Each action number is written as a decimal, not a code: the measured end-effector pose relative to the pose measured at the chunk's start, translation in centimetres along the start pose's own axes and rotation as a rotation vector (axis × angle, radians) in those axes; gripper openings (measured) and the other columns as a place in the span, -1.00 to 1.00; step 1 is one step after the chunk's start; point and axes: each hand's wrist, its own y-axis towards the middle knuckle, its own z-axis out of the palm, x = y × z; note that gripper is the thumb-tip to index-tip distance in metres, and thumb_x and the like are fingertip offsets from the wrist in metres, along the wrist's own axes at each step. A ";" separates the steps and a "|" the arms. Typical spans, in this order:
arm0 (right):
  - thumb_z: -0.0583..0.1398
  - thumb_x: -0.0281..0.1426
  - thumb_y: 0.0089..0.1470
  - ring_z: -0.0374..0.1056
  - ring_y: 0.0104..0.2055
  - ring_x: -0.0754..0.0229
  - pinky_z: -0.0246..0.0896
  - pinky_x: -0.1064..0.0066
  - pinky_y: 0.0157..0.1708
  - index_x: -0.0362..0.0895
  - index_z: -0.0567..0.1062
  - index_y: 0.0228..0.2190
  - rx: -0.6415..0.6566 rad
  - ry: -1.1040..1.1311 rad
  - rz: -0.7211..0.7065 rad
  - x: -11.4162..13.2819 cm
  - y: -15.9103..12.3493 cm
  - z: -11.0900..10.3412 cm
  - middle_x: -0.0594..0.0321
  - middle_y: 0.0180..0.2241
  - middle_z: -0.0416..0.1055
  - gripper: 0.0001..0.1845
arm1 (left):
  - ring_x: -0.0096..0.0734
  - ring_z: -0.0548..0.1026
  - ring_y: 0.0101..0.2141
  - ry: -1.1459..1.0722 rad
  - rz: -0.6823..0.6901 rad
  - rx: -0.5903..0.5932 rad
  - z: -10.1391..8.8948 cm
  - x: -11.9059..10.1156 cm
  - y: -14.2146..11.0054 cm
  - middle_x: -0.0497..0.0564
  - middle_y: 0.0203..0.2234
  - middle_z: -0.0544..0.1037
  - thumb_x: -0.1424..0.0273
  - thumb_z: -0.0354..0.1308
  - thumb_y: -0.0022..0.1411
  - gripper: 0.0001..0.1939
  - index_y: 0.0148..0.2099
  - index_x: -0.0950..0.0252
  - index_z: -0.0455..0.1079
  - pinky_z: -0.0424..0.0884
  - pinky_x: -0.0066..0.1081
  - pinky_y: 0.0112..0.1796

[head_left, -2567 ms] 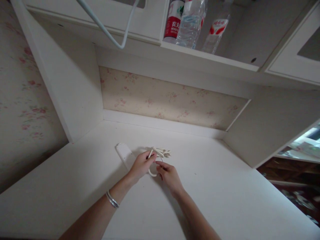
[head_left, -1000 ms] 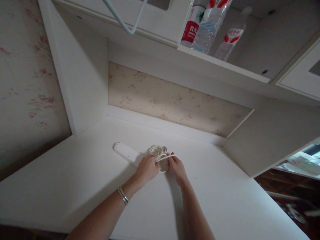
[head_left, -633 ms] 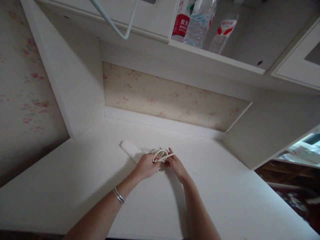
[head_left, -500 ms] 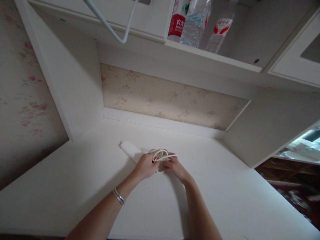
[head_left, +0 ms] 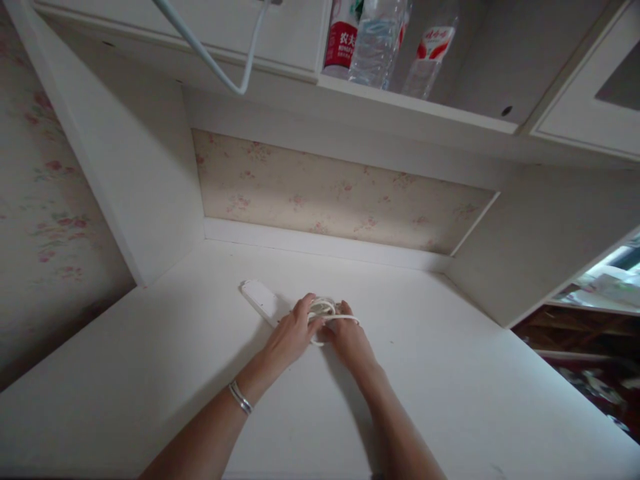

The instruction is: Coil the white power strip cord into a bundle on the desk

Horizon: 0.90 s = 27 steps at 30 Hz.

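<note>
A white power strip (head_left: 259, 299) lies on the white desk (head_left: 450, 393), with its cream cord (head_left: 323, 308) bunched into a coil at its right end. My left hand (head_left: 290, 335), with a silver bracelet on the wrist, grips the near side of the coil. My right hand (head_left: 347, 337) meets it from the right and pinches a loop of the same cord. Both hands hide most of the coil and the strip's right end.
Plastic water bottles (head_left: 380, 40) stand on the shelf above the desk. A pale green hanger (head_left: 210, 57) hangs at the upper left. White side panels wall in the desk on the left and right. Floral wallpaper (head_left: 330, 193) covers the back.
My hands have kept working the cord, which has gone from a looser loop to a tighter coil. My right hand has slid closer over the coil.
</note>
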 end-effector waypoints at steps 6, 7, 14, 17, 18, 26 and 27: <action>0.03 -0.43 0.18 0.40 -0.28 0.14 0.17 0.43 -0.37 -0.04 0.39 -0.16 -0.049 -0.192 -0.009 1.1 -1.7 -0.1 0.12 -0.26 0.45 -0.78 | -0.48 0.43 -0.28 0.230 0.095 -0.095 -0.4 -0.1 0.1 0.04 -0.01 0.20 0.29 -0.07 0.30 -0.68 0.09 0.06 0.21 0.43 -0.45 -0.32; 0.02 -0.42 0.18 0.40 -0.29 0.14 0.16 0.44 -0.39 -0.02 0.39 -0.15 -0.063 -0.198 -0.025 1.2 -1.9 -0.2 0.14 -0.27 0.46 -0.77 | -0.49 0.43 -0.30 0.262 0.073 -0.105 -0.6 -0.4 0.2 0.03 0.01 0.18 0.28 -0.08 0.31 -0.70 0.07 0.05 0.25 0.43 -0.46 -0.34; 0.03 -0.21 0.17 0.38 -0.40 0.23 0.18 0.50 -0.42 -0.03 0.46 -0.18 -0.266 0.239 -0.001 1.6 -2.1 -0.3 0.23 -0.32 0.50 -0.71 | -0.49 0.40 -0.29 0.306 0.005 -0.167 -1.5 -0.9 0.3 0.05 0.12 0.06 0.26 -0.11 0.32 -0.70 0.01 0.06 0.34 0.41 -0.45 -0.32; 0.08 -0.08 0.07 0.24 -0.60 0.32 0.15 0.53 -0.61 -0.09 0.50 -0.21 -0.316 0.638 0.152 1.8 -1.4 -0.3 0.30 -0.48 0.45 -0.58 | -0.45 0.39 -0.25 0.282 0.057 -0.150 -1.2 -0.5 0.1 0.04 0.06 0.11 0.28 -0.06 0.30 -0.73 -0.03 0.06 0.38 0.42 -0.42 -0.27; 0.11 -0.06 0.03 0.18 -0.65 0.34 0.10 0.54 -0.67 -0.11 0.51 -0.23 -0.330 0.746 0.215 1.8 -1.1 -0.3 0.33 -0.55 0.40 -0.56 | -0.45 0.39 -0.24 0.270 0.092 -0.136 -1.1 -0.5 0.0 0.03 0.05 0.13 0.28 -0.05 0.29 -0.73 -0.02 0.04 0.38 0.42 -0.40 -0.24; 0.30 -0.16 -0.15 -0.06 -0.71 0.47 -0.22 0.60 -0.80 -0.21 0.54 -0.41 -0.268 1.315 0.392 0.6 -0.4 -0.7 0.38 -0.64 0.29 -0.64 | -0.36 0.38 -0.19 0.136 0.267 -0.076 -0.8 -1.5 -0.4 0.09 0.05 0.15 0.45 0.09 0.14 -0.51 0.14 0.13 0.23 0.39 -0.27 -0.08; 0.32 -0.17 -0.16 -0.08 -0.72 0.49 -0.24 0.61 -0.81 -0.21 0.53 -0.45 -0.256 1.356 0.405 0.5 -0.4 -0.8 0.37 -0.62 0.31 -0.66 | -0.35 0.37 -0.17 0.121 0.263 -0.076 -0.8 -1.6 -0.3 0.09 0.05 0.15 0.49 0.11 0.11 -0.47 0.15 0.13 0.22 0.38 -0.26 -0.07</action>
